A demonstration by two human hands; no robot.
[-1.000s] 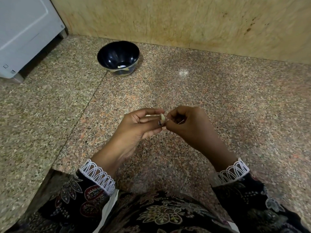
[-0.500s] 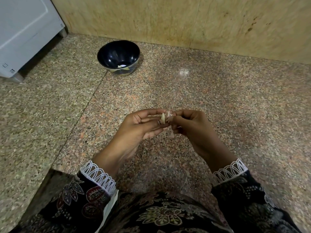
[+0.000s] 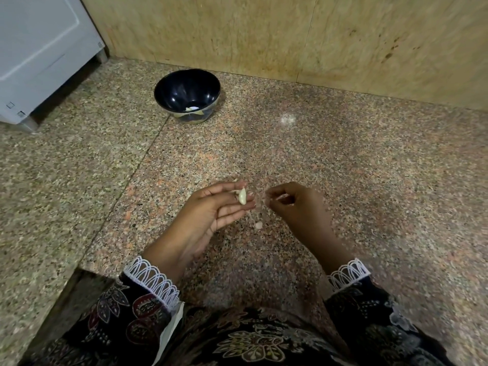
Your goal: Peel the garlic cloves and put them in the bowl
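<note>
- The garlic clove (image 3: 242, 199) lies pale and apparently bare on the fingertips of your left hand (image 3: 211, 215), thumb pinning it, well on your side of the bowl (image 3: 187, 95).
- Your right hand (image 3: 293, 204) sits just right of the clove, fingers curled; a pinched skin shred is blurred, so I cannot tell.
- A skin scrap (image 3: 258, 225) lies on the counter (image 3: 369, 180) below the clove.
- Judgement: peeling looks finished; next, carry the clove to the bowl, which already holds pale pieces.

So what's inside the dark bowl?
In the dark bowl a few pale garlic pieces lie at the bottom. The near rim hides part of the bottom, so I cannot count them.
</note>
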